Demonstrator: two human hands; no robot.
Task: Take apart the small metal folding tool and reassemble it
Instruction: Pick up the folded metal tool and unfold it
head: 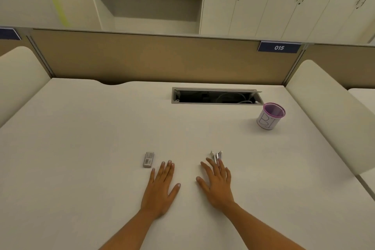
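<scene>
1. Head view: left hand (161, 186) flat on the white desk (91, 138), fingers straight.
2. The right hand (217, 184) flat too, fingertips touching the small silver metal folding tool (216, 155).
3. Small grey rectangular box (148, 159) near left hand.

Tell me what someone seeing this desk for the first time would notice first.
Two bare hands lie flat with straight fingers on the pale desk near its front edge, the left hand beside the right hand. A small metal folding tool lies at the right hand's fingertips, and a small grey box lies just left of the left hand. Farther back on the right stands a purple-rimmed cup, next to an open cable hatch.
</scene>
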